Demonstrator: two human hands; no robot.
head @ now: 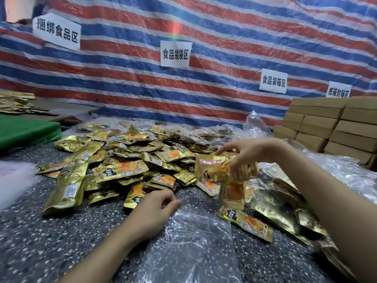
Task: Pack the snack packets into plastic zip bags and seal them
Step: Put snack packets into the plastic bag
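Right hand gripping gold snack packets, left hand curling beside clear zip bag lying flat, hold unclear.

Bare speckled table lies open at the near left, between a blurred white sheet and the flat clear zip bag. Ahead, the heap of gold snack packets fills the middle (overlapping, piled several deep), with a green slab hemming the far left. Filled plastic bags and stacked cardboard boxes crowd the right; a striped tarp closes the back.
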